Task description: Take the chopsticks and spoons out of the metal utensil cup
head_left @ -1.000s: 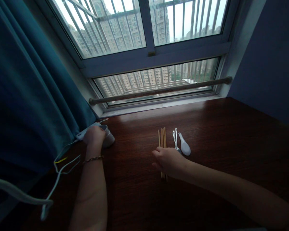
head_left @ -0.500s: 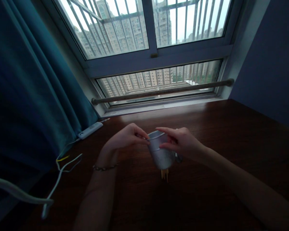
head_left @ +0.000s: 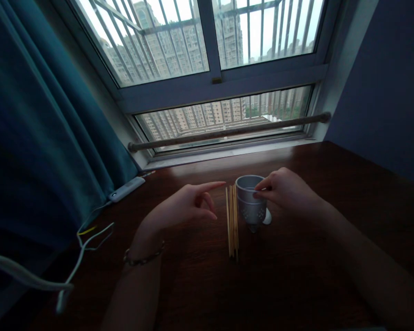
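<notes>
A grey cup-shaped holder (head_left: pixel 250 204) with small holes low in its wall stands on the dark wooden table, and my right hand (head_left: pixel 284 191) pinches its rim from the right. Several thin wooden chopsticks (head_left: pixel 232 223) lie side by side just left of the holder, pointing toward me. My left hand (head_left: pixel 189 204) hovers by their far ends, index finger stretched out and thumb apart, holding nothing. A small pale rounded piece (head_left: pixel 267 216) shows at the holder's lower right; whether it is joined to the holder I cannot tell.
At the table's left edge lies a white power strip (head_left: pixel 127 189) beside the blue curtain (head_left: pixel 65 115). White cables (head_left: pixel 79 266) curl at the near left. A metal rail (head_left: pixel 227 133) crosses in front of the barred window.
The holder has moved right, off the chopsticks, which now show along their length. My left hand has let go of the rim and opened, while my right hand has shifted right with the holder.
</notes>
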{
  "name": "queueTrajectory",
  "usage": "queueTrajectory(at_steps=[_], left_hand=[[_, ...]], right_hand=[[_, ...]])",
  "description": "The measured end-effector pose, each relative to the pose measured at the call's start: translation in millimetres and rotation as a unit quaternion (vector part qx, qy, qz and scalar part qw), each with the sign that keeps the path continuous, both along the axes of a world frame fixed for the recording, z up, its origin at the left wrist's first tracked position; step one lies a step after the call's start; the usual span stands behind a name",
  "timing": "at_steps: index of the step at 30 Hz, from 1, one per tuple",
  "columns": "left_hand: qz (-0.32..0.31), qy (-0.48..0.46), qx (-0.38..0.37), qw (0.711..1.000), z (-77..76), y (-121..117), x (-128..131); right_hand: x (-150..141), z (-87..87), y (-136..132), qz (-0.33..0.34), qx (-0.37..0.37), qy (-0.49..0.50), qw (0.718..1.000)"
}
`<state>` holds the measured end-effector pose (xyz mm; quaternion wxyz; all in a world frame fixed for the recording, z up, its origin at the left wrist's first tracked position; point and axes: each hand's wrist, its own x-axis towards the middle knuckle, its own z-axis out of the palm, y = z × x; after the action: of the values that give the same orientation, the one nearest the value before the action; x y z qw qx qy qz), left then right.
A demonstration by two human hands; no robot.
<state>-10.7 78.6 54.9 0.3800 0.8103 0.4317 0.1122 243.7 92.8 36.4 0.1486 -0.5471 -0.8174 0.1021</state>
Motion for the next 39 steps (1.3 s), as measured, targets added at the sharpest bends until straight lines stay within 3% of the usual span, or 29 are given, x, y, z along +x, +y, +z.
queueTrajectory(at_steps=[4, 7, 13, 21, 32, 39], left_hand=[[0.011, 0.147, 0.011, 0.989, 1.3, -8, -13], [0.047, 0.208, 0.015, 0.977, -1.4, -13, -15], [0.041, 0.224, 0.032, 0.973, 1.9, -22, -9], [0.048, 0.222, 0.045, 0.973, 3.1, -24, -12], [0.041, 0.217, 0.045, 0.974, 6.3, -27, -12], [0.047, 0.227, 0.046, 0.972, 9.8, -28, -9]], right_hand=[[20, -4.9, 23, -0.15, 0.075, -0.079, 0.983], [30, -16.7, 44, -0.201, 0.077, -0.098, 0.972], [27, -36.3, 59, -0.21, 0.058, -0.121, 0.969], [23, -43.5, 60, -0.217, 0.089, -0.15, 0.961], [15, -30.5, 48, -0.246, 0.038, -0.178, 0.952], [14, -22.9, 44, -0.269, -0.043, -0.175, 0.946]])
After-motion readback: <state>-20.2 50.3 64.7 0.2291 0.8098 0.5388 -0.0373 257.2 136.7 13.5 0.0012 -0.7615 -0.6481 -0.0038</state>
